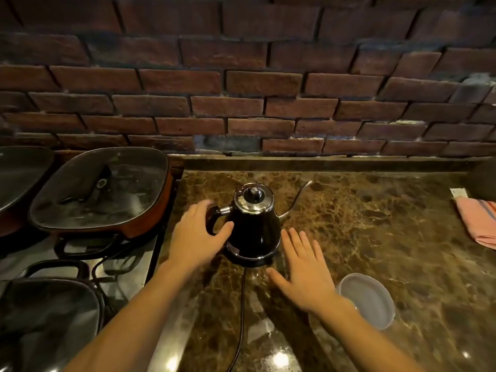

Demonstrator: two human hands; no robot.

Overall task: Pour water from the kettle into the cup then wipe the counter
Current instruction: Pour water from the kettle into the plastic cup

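A black gooseneck kettle (253,224) with a chrome lid stands on its round base on the brown marble counter (375,232). Its thin spout points to the back right. My left hand (197,234) is at the kettle's black handle, fingers curved around it but still apart, thumb near the kettle's body. My right hand (303,269) lies flat and open on the counter just right of the base. A pale, translucent cup (367,300) sits by my right wrist at the front right. A pink cloth (479,222) lies folded at the counter's right edge.
A stove on the left carries a red pan with a glass lid (99,191) and other lidded pans (45,323). The kettle's black cord (241,318) runs toward the front edge. A brick wall (241,89) rises behind the counter.
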